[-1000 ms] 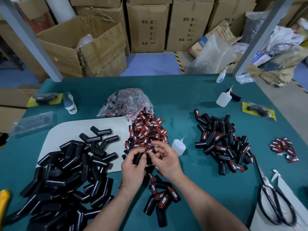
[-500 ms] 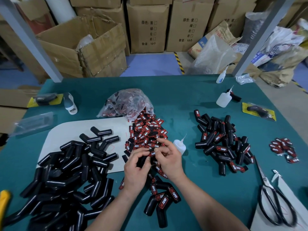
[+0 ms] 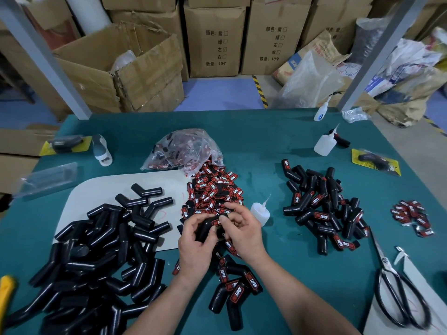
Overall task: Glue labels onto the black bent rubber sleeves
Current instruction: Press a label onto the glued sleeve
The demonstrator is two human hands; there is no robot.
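While the left hand curls round a bent sleeve at centre frame, just above the desk, the right hand pinches a red label onto it. Risk, I'd say: wet glue lets the label skid crooked, or bonds skin to rubber.

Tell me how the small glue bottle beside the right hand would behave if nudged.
The glue bottle looks like thin translucent plastic, so probably light and squeezable. It stands upright on a small base close to the right hand, so a bump would likely tip it; its rounded body might roll.
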